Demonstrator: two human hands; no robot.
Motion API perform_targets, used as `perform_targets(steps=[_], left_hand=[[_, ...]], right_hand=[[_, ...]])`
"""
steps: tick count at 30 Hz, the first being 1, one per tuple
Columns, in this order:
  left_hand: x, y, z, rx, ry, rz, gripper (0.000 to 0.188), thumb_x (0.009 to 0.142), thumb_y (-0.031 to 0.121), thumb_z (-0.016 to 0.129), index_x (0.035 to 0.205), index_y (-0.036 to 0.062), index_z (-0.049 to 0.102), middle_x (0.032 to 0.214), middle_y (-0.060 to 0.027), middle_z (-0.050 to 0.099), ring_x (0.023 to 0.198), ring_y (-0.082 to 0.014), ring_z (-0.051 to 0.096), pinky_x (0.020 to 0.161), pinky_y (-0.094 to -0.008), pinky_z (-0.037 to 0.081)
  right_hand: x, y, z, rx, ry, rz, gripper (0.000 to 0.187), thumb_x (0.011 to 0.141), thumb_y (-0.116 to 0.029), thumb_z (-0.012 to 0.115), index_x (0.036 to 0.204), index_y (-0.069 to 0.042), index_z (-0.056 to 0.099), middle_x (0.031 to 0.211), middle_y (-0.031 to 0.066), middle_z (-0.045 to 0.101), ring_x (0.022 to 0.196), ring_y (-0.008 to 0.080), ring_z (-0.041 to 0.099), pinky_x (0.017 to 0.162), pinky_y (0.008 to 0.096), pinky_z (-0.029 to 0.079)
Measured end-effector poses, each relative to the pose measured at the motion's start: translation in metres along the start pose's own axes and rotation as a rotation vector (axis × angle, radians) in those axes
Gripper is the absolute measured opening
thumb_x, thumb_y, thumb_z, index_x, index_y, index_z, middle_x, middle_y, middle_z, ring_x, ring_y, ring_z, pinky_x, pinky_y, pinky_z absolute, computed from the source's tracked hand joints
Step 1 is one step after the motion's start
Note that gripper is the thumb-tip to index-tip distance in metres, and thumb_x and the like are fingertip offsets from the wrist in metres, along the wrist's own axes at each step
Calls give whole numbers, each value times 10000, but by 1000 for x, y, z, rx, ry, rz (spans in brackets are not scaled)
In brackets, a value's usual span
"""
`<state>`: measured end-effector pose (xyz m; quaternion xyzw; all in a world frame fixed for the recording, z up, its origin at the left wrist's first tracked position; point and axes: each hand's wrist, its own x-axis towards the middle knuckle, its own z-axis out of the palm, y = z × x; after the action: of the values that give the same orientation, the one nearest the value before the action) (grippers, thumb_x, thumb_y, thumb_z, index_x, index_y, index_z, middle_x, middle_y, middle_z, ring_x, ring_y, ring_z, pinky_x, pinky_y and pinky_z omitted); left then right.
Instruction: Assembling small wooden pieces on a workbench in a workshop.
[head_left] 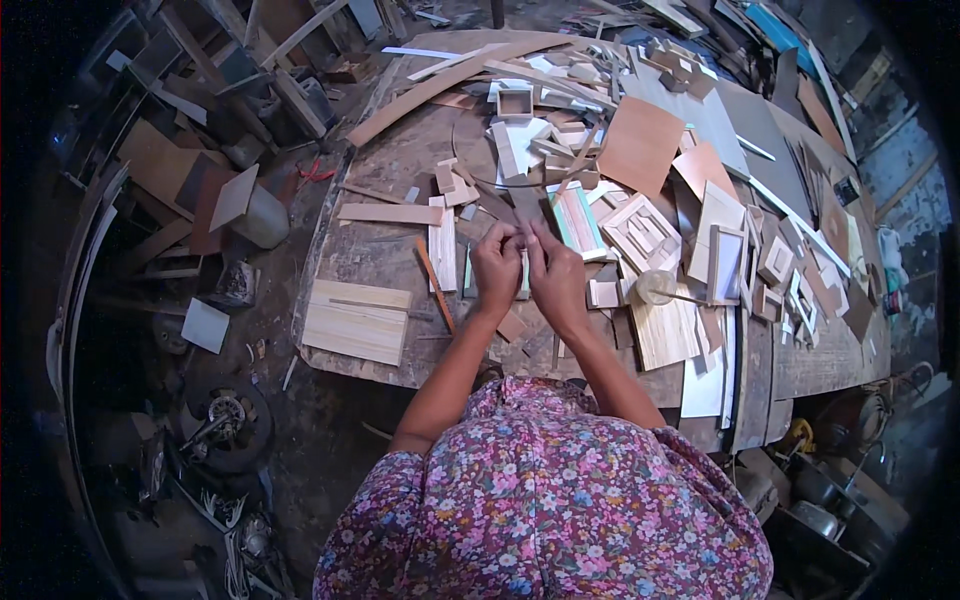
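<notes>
1. Two hands meet over the middle of the desk [380, 255]: your left hand [496, 268] and right hand [556, 280] sit side by side, fingertips touching.
2. Both pinch the near end of a thin dark wood strip [524, 203], which runs away from you across the scraps.
3. Just right of the strip lies a pale striped panel [576, 220], and beyond that a small framed wooden piece [642, 232].
4. Left of your left hand, an orange pencil-like stick [434, 284] lies on the desk, with a light plank [357, 320] near the desk's edge.
5. Near your right hand stands a round whitish tub [655, 287].
</notes>
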<state>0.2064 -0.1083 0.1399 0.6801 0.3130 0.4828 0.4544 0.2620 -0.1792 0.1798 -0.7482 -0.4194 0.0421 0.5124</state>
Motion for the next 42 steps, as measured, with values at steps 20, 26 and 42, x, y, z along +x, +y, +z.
perform_targets(steps=[20, 26, 42], left_hand=[[-3, -7, 0, -39, 13, 46, 28, 749, -17, 504, 728, -20, 522, 600, -113, 523, 514, -144, 469, 493, -289, 376], [-3, 0, 2, -58, -24, 87, 8, 750, -20, 525, 747, -17, 532, 597, -95, 528, 528, -129, 484, 505, -279, 392], [-2, 2, 1, 35, -12, 74, 43, 762, -16, 509, 719, -23, 507, 591, -92, 520, 555, -102, 479, 518, -265, 393]], right_hand=[[2, -8, -2, -110, -60, 38, 301, 858, -215, 460, 1045, -9, 575, 679, 235, 563, 602, 343, 584, 538, 390, 435], [12, -2, -3, -72, -57, 74, 298, 856, -205, 452, 1041, -9, 579, 691, 245, 565, 602, 350, 577, 532, 391, 434], [2, -10, -13, 22, -106, 58, 311, 854, -188, 463, 1042, 41, 556, 852, 260, 579, 768, 343, 603, 670, 358, 459]])
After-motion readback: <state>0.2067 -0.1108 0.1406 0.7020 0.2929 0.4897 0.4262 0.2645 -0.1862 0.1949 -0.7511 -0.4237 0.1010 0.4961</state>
